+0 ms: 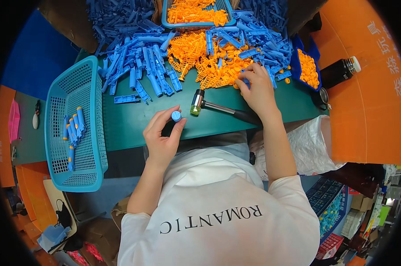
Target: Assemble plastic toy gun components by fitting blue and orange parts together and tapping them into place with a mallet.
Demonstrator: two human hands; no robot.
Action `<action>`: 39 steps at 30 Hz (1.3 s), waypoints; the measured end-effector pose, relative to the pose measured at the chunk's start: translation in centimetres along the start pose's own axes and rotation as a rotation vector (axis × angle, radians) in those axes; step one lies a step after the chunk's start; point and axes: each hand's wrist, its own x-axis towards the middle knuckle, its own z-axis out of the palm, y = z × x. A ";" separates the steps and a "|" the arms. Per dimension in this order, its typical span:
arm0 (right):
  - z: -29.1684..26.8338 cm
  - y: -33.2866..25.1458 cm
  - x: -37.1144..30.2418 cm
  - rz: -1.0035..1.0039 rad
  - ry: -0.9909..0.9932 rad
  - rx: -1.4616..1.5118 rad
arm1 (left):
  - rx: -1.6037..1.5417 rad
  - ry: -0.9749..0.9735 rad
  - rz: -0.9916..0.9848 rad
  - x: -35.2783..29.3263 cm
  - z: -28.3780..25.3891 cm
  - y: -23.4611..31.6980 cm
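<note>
Between the thumb and fingers of my left hand (161,133) stands a blue plastic tube (176,116), its round end facing up. My right hand (258,86) reaches to the right edge of a pile of small orange plastic caps (218,68), thumb and fingers curled together; whatever they pinch cannot be made out. A small hammer (214,107) with a metal neck, dark handle and clear yellow-green face lies on the green table (134,119) between my hands. Orange toothed strips (185,48) lie just beyond it, beside the caps.
Loose blue half-shells (151,66) heap up at the back left, more (269,44) at the back right. A teal basket (101,146) on the left holds several blue-and-orange assembled pieces. Farther back is a basket (233,20) of orange parts. A blue bin (298,66) and black bottle (338,73) stand right.
</note>
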 end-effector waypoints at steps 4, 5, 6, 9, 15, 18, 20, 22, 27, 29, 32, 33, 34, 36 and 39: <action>0.1 -0.2 0.5 -0.026 -0.038 0.056 | -0.010 0.006 0.013 0.1 0.1 -0.1; 0.3 -0.1 0.5 -0.032 -0.033 0.041 | -0.006 0.002 0.020 0.1 0.1 -0.1; 0.5 -0.2 0.5 -0.038 -0.028 0.027 | -0.001 -0.002 0.027 0.2 0.0 -0.1; 0.5 -0.6 0.5 -0.097 -0.026 -0.044 | -0.003 0.001 0.050 0.1 0.0 -0.4; 0.3 -0.7 0.7 -0.041 0.018 -0.032 | -0.086 0.037 -0.064 -0.2 0.0 -0.5; 0.9 0.2 0.5 -0.094 0.014 -0.087 | -0.087 0.033 -0.116 0.2 0.0 0.0; 0.9 0.4 0.4 -0.104 -0.010 -0.102 | 0.028 0.023 -0.060 0.6 -0.4 0.0; 0.9 0.2 0.2 -0.114 -0.036 -0.118 | 0.141 0.012 -0.007 0.8 -0.8 0.2; 0.5 -1.1 -0.2 -0.131 -0.029 -0.131 | 0.001 -0.056 -0.107 0.5 -1.5 0.5; 0.5 -1.0 -0.3 -0.153 -0.034 -0.130 | -0.030 -0.062 -0.125 0.4 -1.5 0.2; 0.4 -1.1 -0.1 -0.148 -0.079 -0.070 | -0.080 -0.080 -0.163 0.4 -1.7 0.3; 0.3 -1.2 -0.1 -0.124 -0.120 -0.008 | -0.098 -0.089 -0.184 0.4 -1.8 0.4; 0.2 -1.3 -0.1 -0.123 -0.121 -0.009 | -0.099 -0.090 -0.185 0.3 -1.7 0.3; 0.1 -1.3 -0.1 -0.151 -0.141 -0.039 | -0.177 -0.083 -0.266 0.1 -1.5 0.0; -0.3 -1.4 -0.3 -0.102 -0.117 -0.068 | -0.211 -0.113 -0.250 0.0 -1.6 0.1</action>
